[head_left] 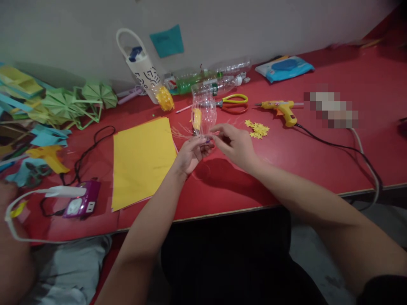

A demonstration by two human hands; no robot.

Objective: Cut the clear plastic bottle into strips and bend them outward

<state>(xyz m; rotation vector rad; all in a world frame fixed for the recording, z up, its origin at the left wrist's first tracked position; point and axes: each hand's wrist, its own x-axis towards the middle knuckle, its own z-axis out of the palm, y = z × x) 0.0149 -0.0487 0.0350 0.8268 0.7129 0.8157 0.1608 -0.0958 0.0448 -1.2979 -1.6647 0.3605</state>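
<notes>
A clear plastic bottle piece, slit into thin strips, stands above the red table with a yellow patch on its left side. My left hand holds its lower end, fingers curled beneath it. From the right, my right hand pinches at the same lower end with thumb and forefinger; whatever lies between those fingertips is too small to make out. Thin clear strips spread to the left of the bottle piece. Small yellow stars lie heaped just beyond my right hand.
Yellow paper sheets lie left. Pliers, plastic bottles, a white holder and a wipes pack are behind. A yellow glue gun with cable is right; a purple power socket and another person's arm are left.
</notes>
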